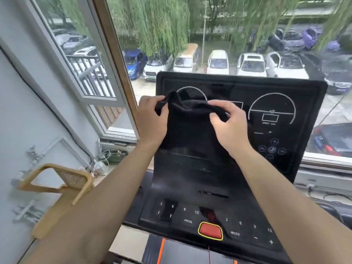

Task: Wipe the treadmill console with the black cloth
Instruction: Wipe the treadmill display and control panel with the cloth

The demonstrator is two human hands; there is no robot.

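I have the black cloth (188, 126) up in both hands in front of the treadmill console (285, 168), over its left half, from about ten o'clock toward the centre of the panel. My left hand (150, 119) is clenched on the cloth's upper left corner, and my right hand (227, 121) pinches the top edge between thumb and fingers, so the cloth hangs down as a loose sheet. Whether the hanging part touches the panel I cannot tell; black on black blurs the edge.

As I judge it, the wiping has barely begun, if at all. I am spreading or refolding the cloth rather than pressing it on the surface. I see no streaks or damp trace on the panel to mark any wiped area.

Left to do, by my reading: the right dial (272, 109) at two o'clock, the round buttons below it, the middle band, and the lower key row around the red stop button (210, 230) at six o'clock.
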